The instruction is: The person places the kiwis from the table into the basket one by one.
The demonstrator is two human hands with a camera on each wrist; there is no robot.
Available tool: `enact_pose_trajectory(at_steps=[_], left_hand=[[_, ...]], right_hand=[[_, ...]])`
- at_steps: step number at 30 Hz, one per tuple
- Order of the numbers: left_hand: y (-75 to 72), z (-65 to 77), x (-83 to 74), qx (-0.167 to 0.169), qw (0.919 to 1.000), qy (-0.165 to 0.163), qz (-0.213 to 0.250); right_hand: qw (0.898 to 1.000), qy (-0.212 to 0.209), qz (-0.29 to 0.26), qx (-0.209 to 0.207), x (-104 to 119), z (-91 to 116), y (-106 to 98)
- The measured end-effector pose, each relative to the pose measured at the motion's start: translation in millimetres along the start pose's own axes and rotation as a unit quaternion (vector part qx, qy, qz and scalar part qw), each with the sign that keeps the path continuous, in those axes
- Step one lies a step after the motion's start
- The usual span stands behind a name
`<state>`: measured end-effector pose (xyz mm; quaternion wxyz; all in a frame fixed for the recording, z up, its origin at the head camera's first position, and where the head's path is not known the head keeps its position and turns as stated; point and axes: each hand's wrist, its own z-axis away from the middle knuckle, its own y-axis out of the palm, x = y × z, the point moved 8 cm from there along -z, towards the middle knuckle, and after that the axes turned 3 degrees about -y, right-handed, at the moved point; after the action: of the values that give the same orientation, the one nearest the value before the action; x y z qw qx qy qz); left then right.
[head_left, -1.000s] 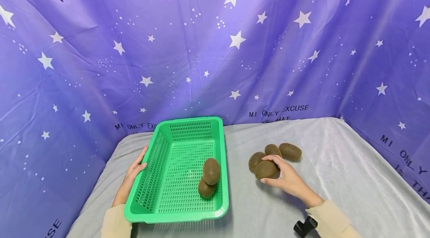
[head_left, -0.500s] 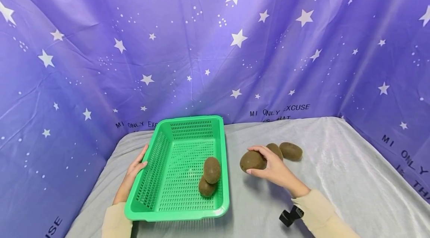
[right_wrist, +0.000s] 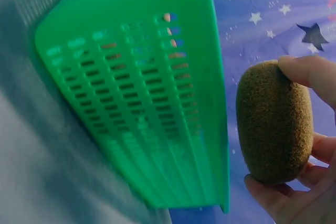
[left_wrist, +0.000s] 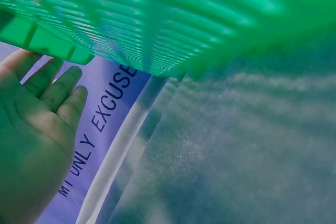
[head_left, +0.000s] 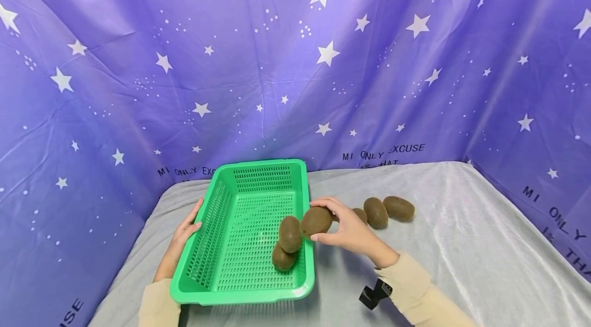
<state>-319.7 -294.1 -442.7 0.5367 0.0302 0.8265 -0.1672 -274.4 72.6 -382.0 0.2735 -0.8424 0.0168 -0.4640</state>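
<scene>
A kiwi (head_left: 316, 221) is grasped between the thumb and fingers of the right hand (head_left: 350, 232), at the right rim of the green basket (head_left: 244, 296); contact with the rim cannot be confirmed. The opposite rim is touched by the left hand (head_left: 181, 237), fingers extended. Two kiwis (head_left: 290, 234) are contained inside; three others (head_left: 376, 212) are noted on grey cloth (head_left: 443, 245).

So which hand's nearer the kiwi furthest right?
Right. The right hand, gripping another kiwi, is left of that end kiwi; the left hand is farther left, across the green basket.
</scene>
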Motion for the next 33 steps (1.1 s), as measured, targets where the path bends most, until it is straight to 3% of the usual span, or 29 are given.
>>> enact_pose_trajectory(at_steps=[4,11,22,29,33], left_hand=[[0.4,0.8,-0.8,-0.001,1.0,-0.006,-0.007],[4.3,5.0,3.2,0.012,0.9951,-0.07,0.069],[5.1,6.0,1.8,0.006,0.9937,-0.096,0.058],[5.4,7.4,1.5,0.01,0.9926,-0.1,0.067],[6.0,5.4,2.6,0.013,0.9937,-0.087,0.071]], right_hand=[[1.0,-0.008,-0.009,0.021,7,-4,12],[0.998,-0.033,-0.031,0.05,18,-9,30],[0.995,-0.043,-0.015,0.087,25,-7,48],[0.988,-0.025,-0.1,0.111,24,-5,51],[0.989,-0.033,-0.102,0.106,20,-3,49]])
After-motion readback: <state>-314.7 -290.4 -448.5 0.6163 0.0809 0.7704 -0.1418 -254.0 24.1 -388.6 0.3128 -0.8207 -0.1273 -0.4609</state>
